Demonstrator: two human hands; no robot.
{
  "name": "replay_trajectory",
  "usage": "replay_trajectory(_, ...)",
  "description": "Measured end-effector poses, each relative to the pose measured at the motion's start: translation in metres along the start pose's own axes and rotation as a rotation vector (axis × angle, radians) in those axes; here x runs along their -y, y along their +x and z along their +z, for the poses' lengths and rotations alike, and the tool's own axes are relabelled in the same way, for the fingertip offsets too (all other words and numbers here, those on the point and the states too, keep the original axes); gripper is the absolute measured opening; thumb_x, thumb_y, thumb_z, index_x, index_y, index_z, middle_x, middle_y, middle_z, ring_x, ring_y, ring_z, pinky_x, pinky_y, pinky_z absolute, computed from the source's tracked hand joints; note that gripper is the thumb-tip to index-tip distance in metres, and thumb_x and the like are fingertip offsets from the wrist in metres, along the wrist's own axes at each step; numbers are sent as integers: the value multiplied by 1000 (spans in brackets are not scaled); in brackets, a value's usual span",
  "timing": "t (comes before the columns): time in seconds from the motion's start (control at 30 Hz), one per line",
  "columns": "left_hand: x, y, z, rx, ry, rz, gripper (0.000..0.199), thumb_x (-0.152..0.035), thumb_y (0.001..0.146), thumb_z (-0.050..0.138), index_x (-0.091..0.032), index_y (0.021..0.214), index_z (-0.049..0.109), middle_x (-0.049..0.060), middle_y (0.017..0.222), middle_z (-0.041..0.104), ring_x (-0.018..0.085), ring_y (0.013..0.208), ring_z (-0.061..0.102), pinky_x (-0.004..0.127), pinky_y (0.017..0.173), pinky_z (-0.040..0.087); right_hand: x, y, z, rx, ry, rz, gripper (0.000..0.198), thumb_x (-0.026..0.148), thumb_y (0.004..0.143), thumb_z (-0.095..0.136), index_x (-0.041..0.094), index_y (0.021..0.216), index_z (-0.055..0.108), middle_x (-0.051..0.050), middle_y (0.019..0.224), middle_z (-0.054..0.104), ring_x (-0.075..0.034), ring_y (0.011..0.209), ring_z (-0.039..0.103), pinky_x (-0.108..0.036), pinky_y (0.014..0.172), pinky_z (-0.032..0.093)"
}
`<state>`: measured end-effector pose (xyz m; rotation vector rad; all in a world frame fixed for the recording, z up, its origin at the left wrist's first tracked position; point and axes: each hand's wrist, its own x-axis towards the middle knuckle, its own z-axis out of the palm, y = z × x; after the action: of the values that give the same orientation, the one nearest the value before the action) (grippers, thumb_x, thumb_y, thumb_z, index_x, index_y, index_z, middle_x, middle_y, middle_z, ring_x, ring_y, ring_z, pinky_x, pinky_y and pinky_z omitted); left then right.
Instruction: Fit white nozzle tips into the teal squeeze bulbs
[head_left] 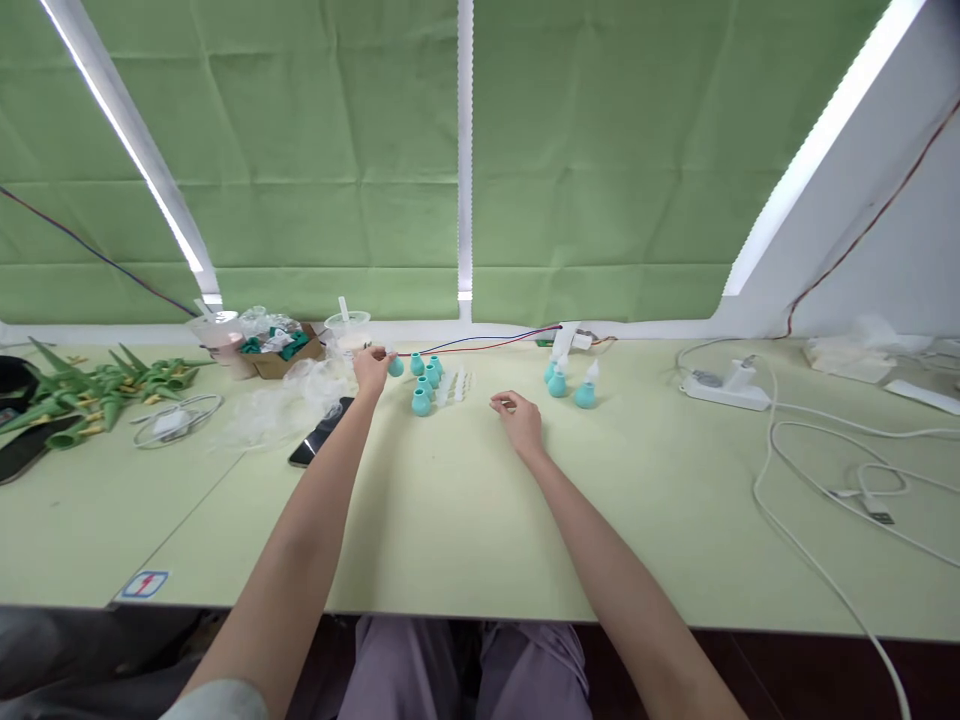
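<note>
My left hand (370, 370) reaches to the back left, its fingertips closed at the top of a turquoise squeeze bulb (395, 367). A whitish tip shows there, partly covered by the fingers. To its right stands a group of open-necked turquoise bulbs (421, 403), with white plastic nozzles (459, 386) and small clear pieces (470, 382) beside them. My right hand (521, 418) hovers over the table right of these pieces, thumb and fingers pinched; anything between them is too small to make out. Farther right are several bulbs fitted with white nozzles (586, 393).
Left lie a black phone (321, 433), crumpled clear plastic (274, 410), a cardboard box (289, 358), plastic cups (349, 330) and green plastic parts (112, 385). A power strip (726, 391) and white cables (795, 540) occupy the right. Another person's leg (90, 650) shows lower left.
</note>
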<state>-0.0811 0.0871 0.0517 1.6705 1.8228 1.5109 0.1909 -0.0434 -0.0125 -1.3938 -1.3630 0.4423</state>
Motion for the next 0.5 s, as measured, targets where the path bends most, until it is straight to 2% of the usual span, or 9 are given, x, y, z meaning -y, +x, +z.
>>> replay_trajectory(0.27, 7, 3, 34, 116, -15, 17, 21, -26, 66, 67, -13, 82, 66, 8, 82, 70, 18, 79, 65, 28, 80, 49, -7, 5, 9, 40, 314, 14, 13, 30, 69, 60, 20, 77, 60, -3, 80, 68, -17, 74, 64, -29, 69, 52)
replay_trajectory(0.5, 20, -4, 37, 130, -14, 40, 22, -27, 65, 66, -14, 83, 66, 6, 83, 70, 19, 81, 65, 29, 82, 49, -4, 3, 6, 58, 291, 56, 15, 34, 67, 63, 20, 71, 59, -4, 76, 67, -16, 65, 64, -31, 66, 53)
